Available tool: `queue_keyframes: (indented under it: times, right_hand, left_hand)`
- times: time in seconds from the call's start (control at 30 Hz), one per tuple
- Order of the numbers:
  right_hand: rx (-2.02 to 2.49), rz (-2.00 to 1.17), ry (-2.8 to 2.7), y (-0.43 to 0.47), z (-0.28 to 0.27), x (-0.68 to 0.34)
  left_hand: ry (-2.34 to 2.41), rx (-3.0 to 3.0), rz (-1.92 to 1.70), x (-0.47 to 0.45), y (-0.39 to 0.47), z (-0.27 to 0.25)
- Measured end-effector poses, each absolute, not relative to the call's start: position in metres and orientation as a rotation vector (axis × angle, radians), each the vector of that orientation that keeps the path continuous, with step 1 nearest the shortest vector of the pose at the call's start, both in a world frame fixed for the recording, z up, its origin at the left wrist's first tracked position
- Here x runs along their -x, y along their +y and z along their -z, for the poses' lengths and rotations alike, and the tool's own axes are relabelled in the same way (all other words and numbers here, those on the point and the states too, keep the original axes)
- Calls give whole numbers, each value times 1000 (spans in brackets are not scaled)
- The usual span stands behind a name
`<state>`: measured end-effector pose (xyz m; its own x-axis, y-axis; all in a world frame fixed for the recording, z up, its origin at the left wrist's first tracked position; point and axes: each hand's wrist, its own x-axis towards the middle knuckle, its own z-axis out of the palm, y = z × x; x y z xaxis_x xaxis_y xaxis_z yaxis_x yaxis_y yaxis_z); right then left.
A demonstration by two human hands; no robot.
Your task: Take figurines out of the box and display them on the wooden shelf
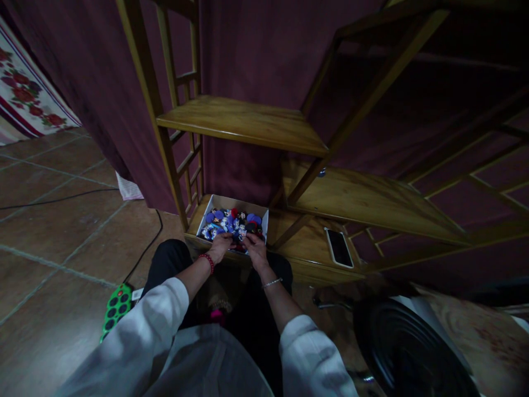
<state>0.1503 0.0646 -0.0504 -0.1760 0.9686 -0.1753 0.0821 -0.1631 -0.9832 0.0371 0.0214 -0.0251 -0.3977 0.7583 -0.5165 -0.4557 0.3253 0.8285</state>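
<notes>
Two bare hands meet over the near side of a shallow open box, pale-walled and filled with small figures in blue, white, red and black. The box stands at the left end of the lowest wooden shelf. The left hand, with a red bracelet at its wrist, has its fingers bent and partly closed among the figures; the right hand, wearing a thin silvery bracelet, is curled much the same way just beside it. I cannot tell whether either one grips a figure, because the fingertips blend into the pile.

The hands cover part of the box's near edge. An upper board sits above and behind the box, and a slanting wooden brace comes down to its right. Beyond that brace lies a phone-like slab, dark-faced with a pale border. Another board spreads higher to the right, bearing a small object too blurred to name. Dark-trousered knees come close to the shelf front.

On the brown tiled floor, to the left, sits a green block with dark round spots, a black cord running from it. A large black round object fills the lower right, next to a patterned cloth. Dim maroon curtain hangs behind the shelves, and flowered fabric shows at far left.
</notes>
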Motion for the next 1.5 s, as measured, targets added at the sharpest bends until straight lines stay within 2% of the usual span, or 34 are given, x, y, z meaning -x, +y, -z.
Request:
queue_keyframes:
  times: [0.77,1.2,1.5]
  right_hand:
    - [1189,-1549,-1263,66,45,-160]
    - [1232,-1460,-1387,75,51,-175]
    - [1248,-1457,-1143,71,52,-172]
  left_hand:
    - [1441,-535,-1287,-49,35,21]
    - [1418,-581,-1212,-56,45,24]
    - [1794,-931,-1046,-53,58,31]
